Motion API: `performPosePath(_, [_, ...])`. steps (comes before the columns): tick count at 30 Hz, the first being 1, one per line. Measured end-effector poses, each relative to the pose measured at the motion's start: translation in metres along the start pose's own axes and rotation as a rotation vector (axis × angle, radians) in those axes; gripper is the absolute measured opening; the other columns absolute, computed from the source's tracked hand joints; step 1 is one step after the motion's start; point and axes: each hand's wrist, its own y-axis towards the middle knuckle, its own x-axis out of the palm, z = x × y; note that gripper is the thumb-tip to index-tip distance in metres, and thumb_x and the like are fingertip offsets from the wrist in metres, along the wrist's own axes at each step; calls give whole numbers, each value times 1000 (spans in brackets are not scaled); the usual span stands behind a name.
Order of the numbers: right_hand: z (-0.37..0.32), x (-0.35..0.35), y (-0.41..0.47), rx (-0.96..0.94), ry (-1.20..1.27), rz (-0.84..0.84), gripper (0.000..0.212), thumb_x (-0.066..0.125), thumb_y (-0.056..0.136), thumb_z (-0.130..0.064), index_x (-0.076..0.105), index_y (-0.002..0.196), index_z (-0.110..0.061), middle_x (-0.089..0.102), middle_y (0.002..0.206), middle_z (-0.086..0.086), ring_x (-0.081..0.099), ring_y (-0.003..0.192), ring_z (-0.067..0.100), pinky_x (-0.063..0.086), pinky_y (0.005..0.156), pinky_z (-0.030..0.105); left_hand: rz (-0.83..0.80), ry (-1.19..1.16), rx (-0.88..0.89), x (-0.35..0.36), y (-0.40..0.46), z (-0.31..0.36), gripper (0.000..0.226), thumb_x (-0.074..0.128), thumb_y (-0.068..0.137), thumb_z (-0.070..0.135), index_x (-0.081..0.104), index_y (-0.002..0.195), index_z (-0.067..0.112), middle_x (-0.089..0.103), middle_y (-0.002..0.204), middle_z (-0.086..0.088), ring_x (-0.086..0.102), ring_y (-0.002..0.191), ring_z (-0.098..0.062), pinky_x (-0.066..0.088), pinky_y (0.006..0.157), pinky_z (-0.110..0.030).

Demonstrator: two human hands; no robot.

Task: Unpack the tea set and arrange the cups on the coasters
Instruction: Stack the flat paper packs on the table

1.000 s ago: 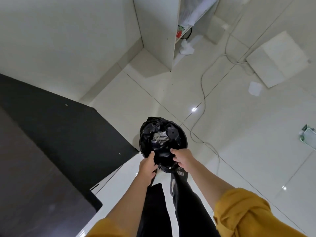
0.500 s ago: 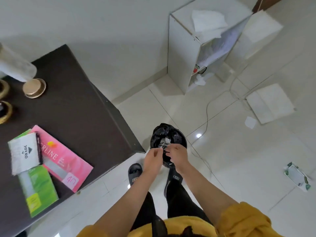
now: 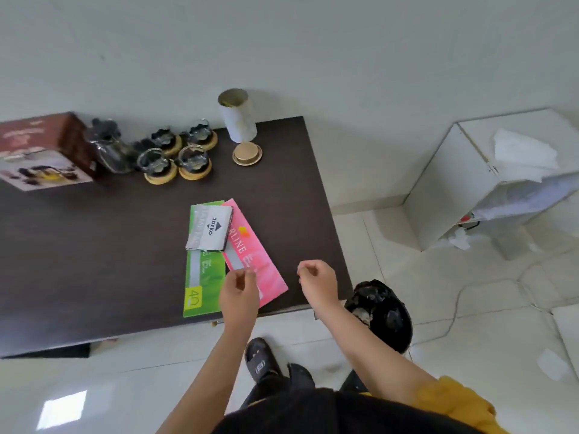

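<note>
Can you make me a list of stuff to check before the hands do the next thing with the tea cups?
1. Four glass cups each on a wooden coaster: ok.
2. Teapot out of the box: ok.
3. Left hand holding nothing: ok.
4. Right hand holding nothing: ok.
5. Box emptied: cannot tell.
6. Table has bare room near the cups: ok.

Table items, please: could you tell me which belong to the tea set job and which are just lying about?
Job: four glass cups on wooden coasters, glass teapot, tea set box.
Lying about: pink packet, green packet, white canister, black-lined bin.
</note>
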Motion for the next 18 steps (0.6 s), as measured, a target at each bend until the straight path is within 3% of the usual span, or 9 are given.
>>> performPosePath(2, [-6,25,-1,-38,-99,-38,14,56,89,-11,66,99,-12,64,91,-3,61,89,15,46,77,24,87,27,-32,-25,23,-7,12,55,90,22,62,94,13,65,91,-4,63,91,-25,51,80,-38])
performPosePath(4, [-7,50,2,-75,-233,-77,8,59,89,-18,62,96,-17,61,94,-3,61,92,17,51,80,30,170,91,-45,-47,42,-16,18,58,88,21,61,104,13,60,107,-5,58,98,-21,50,84,-39])
performPosePath(7, [-10,81,7,-141,-575,-58,27,63,80,-47,58,93,-25,57,99,-2,60,96,21,55,77,38,221,192,-93,-72,64,-31,35,64,84,22,55,116,13,50,120,-9,45,100,-18,42,79,-33])
performPosePath(10, [-17,99,8,-127,-880,-18,61,75,68,-53,50,113,-20,47,115,4,49,109,27,45,85,39,109,288,-227,-86,79,-41,58,72,78,28,47,129,13,43,128,-12,46,111,-28,44,85,-39])
performPosePath(13, [-27,109,12,-44,-955,-20,86,85,56,-55,45,119,-14,45,122,8,46,114,28,44,89,39,-14,417,-202,-88,89,-47,72,76,75,37,43,133,12,42,129,-13,42,119,-33,41,93,-43])
performPosePath(18, [-49,116,33,138,-976,-109,100,92,51,-45,40,129,-9,49,129,10,46,122,29,43,96,38,-62,513,-151,-82,100,-49,70,80,70,38,44,125,12,41,122,-7,39,116,-31,43,87,-40])
